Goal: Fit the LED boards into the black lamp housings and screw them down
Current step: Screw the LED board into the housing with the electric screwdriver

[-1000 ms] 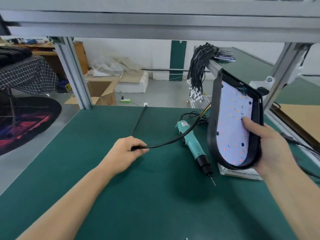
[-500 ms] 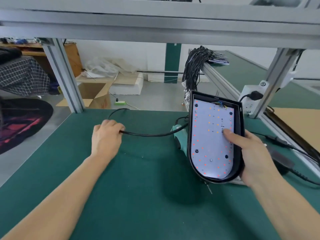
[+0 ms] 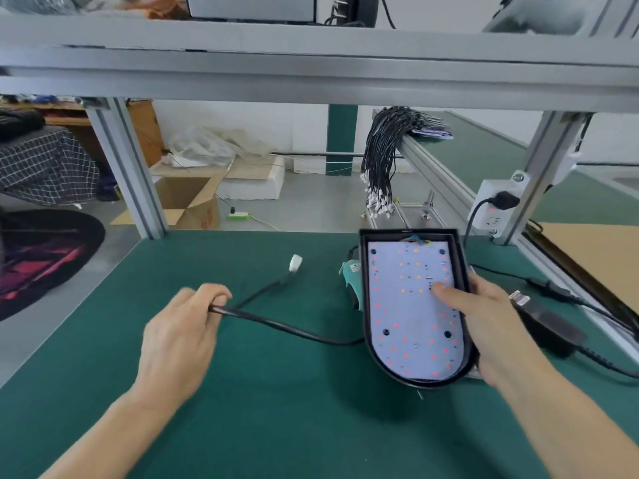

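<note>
Housing (image 3: pixel 463 267) now flatter, glossy, round-ended.

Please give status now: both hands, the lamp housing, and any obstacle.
Left hand grips black cable. Right hand holds black lamp housing, thumb on LED board. Electric screwdriver lies behind housing, mostly hidden.

Assembly workshop: aluminium-framed bench (image 3: pixel 131 174), cable bundle (image 3: pixel 380 160).
</note>
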`<state>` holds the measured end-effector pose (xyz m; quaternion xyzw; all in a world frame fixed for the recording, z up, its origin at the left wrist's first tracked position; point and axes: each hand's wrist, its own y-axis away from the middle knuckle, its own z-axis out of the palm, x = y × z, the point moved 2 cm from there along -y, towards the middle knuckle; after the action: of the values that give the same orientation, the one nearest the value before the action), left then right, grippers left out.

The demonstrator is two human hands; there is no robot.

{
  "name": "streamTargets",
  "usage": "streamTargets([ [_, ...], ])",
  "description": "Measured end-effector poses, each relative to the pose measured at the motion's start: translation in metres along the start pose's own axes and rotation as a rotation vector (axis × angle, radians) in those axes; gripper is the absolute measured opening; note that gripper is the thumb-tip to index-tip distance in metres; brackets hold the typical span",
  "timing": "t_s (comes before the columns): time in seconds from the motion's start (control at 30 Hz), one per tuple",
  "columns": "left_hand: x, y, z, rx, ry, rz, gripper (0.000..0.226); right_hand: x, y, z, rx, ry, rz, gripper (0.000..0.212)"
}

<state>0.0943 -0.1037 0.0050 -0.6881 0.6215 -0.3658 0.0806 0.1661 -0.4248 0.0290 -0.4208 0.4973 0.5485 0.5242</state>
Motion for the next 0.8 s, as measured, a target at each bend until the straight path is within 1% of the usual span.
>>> streamTargets([
  [0.07,-0.003,0.004,0.002,-0.077,0.012,-0.165,0.014,0.003,0.000,0.010,-0.024,-0.001,0.053,0.019],
  [0.17,-0.009,-0.003,0.005,-0.085,0.174,-0.422,0.020,0.011,0.003,0.026,-0.075,-0.055,0.231,0.017],
  [0.2,-0.010,-0.006,0.007,-0.090,0.288,-0.523,0.021,0.014,0.005,0.033,-0.105,-0.104,0.307,0.018],
  [0.27,-0.009,-0.011,0.015,-0.131,0.612,-0.760,0.022,0.018,0.011,0.050,-0.171,-0.214,0.428,0.018],
  [0.33,-0.001,-0.009,0.021,-0.145,0.938,-1.001,0.021,0.024,0.016,0.066,-0.232,-0.255,0.498,0.019],
  [0.4,0.011,-0.009,0.023,-0.069,1.205,-1.150,0.023,0.030,0.020,0.081,-0.294,-0.237,0.533,0.022],
  [0.43,0.016,-0.008,0.025,-0.043,1.274,-1.164,0.027,0.033,0.022,0.087,-0.318,-0.216,0.540,0.024],
  [0.47,0.024,-0.007,0.024,-0.037,1.310,-1.133,0.030,0.034,0.024,0.093,-0.340,-0.205,0.540,0.027],
  [0.53,0.042,-0.003,0.022,-0.095,1.250,-1.026,0.032,0.032,0.026,0.101,-0.383,-0.228,0.521,0.031],
  [0.6,0.061,0.003,0.020,-0.145,1.286,-1.002,0.032,0.025,0.025,0.105,-0.396,-0.268,0.460,0.028],
  [0.67,0.076,0.006,0.022,-0.228,1.310,-0.915,0.032,0.014,0.020,0.105,-0.352,-0.270,0.349,0.019],
  [0.73,0.088,0.003,0.024,-0.273,1.333,-0.855,0.033,0.001,0.014,0.101,-0.283,-0.240,0.238,0.014],
  [0.8,0.092,-0.001,0.025,-0.319,1.429,-0.846,0.031,-0.013,0.009,0.091,-0.236,-0.178,0.155,0.012],
])
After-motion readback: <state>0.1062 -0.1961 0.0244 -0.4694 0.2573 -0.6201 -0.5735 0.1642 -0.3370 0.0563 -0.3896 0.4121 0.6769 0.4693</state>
